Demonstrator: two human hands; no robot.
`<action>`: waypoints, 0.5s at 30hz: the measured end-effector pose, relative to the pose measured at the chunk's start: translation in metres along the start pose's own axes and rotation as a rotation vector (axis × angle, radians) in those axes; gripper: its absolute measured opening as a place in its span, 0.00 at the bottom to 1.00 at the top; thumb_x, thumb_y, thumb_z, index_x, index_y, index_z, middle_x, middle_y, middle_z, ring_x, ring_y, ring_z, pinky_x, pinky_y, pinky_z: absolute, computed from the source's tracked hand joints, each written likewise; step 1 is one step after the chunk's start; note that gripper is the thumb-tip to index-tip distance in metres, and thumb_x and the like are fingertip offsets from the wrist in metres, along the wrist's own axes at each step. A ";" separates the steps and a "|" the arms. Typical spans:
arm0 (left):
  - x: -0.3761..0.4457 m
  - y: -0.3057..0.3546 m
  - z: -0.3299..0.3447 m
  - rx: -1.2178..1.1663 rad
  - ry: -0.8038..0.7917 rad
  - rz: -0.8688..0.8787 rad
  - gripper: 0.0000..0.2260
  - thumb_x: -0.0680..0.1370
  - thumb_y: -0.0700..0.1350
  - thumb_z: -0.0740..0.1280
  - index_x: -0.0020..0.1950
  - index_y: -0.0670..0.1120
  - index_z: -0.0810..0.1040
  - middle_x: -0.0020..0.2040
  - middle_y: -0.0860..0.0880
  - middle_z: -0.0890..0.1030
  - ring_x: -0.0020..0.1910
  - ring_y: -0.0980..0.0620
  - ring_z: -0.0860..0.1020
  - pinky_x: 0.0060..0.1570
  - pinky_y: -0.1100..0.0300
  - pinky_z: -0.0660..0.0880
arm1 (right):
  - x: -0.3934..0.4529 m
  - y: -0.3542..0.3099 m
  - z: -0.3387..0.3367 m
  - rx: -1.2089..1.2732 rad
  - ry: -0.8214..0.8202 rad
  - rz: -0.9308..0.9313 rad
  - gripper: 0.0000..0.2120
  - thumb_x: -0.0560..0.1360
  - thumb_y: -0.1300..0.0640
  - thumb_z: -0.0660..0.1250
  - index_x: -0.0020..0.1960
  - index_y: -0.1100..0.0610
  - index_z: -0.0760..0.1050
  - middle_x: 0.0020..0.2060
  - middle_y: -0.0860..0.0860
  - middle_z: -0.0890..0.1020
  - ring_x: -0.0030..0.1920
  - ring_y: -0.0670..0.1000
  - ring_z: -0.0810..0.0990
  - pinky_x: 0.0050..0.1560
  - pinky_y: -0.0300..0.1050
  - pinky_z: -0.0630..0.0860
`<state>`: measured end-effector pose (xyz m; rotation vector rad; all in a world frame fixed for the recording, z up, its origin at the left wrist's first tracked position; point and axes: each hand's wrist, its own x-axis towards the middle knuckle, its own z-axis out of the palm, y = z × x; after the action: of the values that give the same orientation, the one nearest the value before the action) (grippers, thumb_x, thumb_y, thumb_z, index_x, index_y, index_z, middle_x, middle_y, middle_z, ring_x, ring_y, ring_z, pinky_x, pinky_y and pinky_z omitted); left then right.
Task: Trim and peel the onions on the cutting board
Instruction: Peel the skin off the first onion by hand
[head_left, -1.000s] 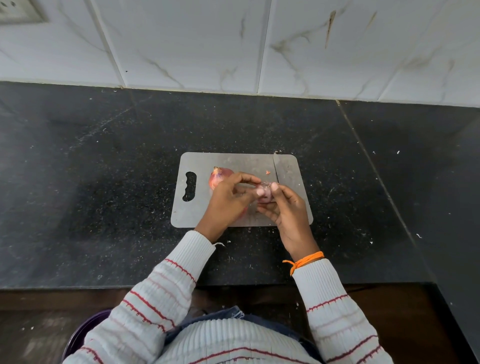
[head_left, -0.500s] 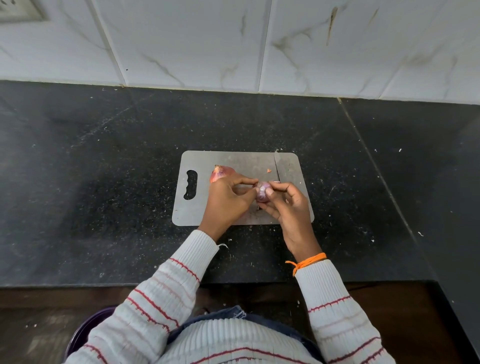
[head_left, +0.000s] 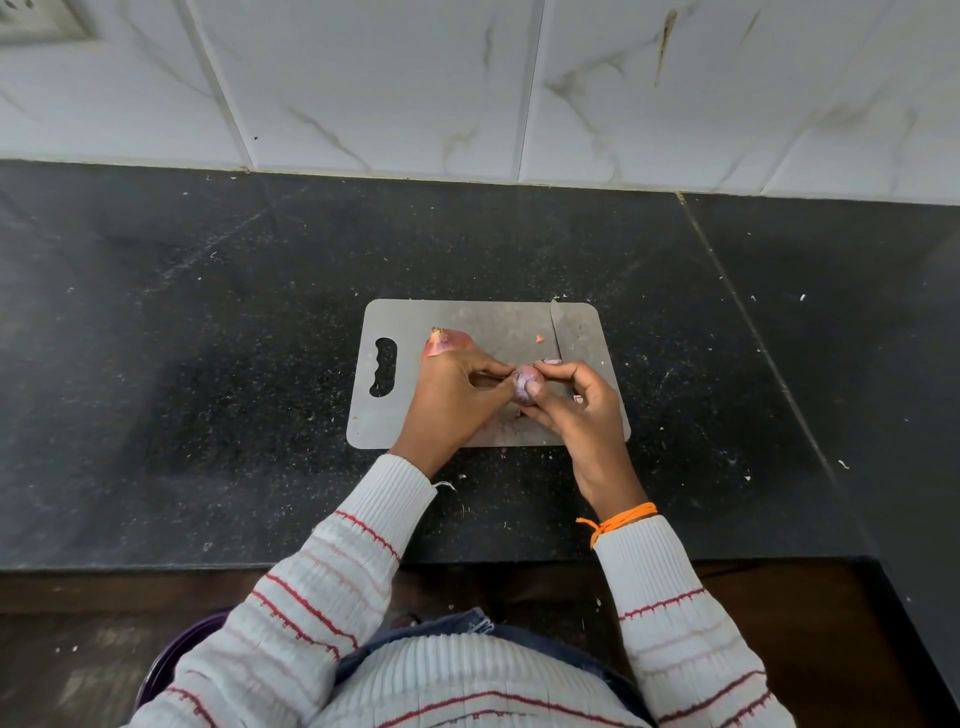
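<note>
No readable text, label, brand, number or sign appears anywhere in view.

Wall: white marble-look tiles (head_left: 395, 88), grey veining, thin grout lines.
Socket: pale switch plate (head_left: 36, 21), top left corner.
Counter: black speckled stone (head_left: 182, 338), pale flecks scattered.
Floor: dark brown (head_left: 78, 649).

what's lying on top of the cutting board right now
On the cutting board: an unpeeled red onion partly behind the left hand, a knife blade and peel scraps. Both hands hold a peeled onion above it, hiding the board beneath.
</note>
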<state>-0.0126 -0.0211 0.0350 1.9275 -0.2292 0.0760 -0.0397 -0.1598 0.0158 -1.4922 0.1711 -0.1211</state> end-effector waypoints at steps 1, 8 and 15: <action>0.000 0.000 0.000 0.009 0.000 0.008 0.08 0.71 0.36 0.72 0.49 0.38 0.83 0.43 0.47 0.83 0.36 0.66 0.78 0.43 0.74 0.74 | 0.000 0.000 0.000 -0.006 -0.001 -0.001 0.09 0.72 0.61 0.71 0.52 0.61 0.78 0.52 0.57 0.81 0.50 0.53 0.83 0.49 0.49 0.81; 0.000 -0.005 0.000 0.054 0.032 0.029 0.05 0.73 0.34 0.70 0.46 0.39 0.83 0.38 0.52 0.81 0.34 0.67 0.77 0.40 0.74 0.74 | -0.002 -0.001 0.001 -0.019 0.001 0.012 0.07 0.72 0.63 0.71 0.49 0.57 0.78 0.53 0.52 0.79 0.50 0.51 0.83 0.48 0.47 0.81; 0.002 -0.012 -0.001 -0.122 0.042 -0.192 0.04 0.76 0.36 0.67 0.46 0.41 0.81 0.40 0.47 0.83 0.37 0.55 0.81 0.42 0.59 0.81 | -0.002 0.000 0.003 0.156 -0.029 0.099 0.06 0.75 0.65 0.66 0.50 0.57 0.77 0.55 0.57 0.78 0.51 0.53 0.82 0.47 0.43 0.80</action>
<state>-0.0079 -0.0163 0.0253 1.8153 -0.0192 -0.0251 -0.0412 -0.1567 0.0161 -1.3267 0.2068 -0.0325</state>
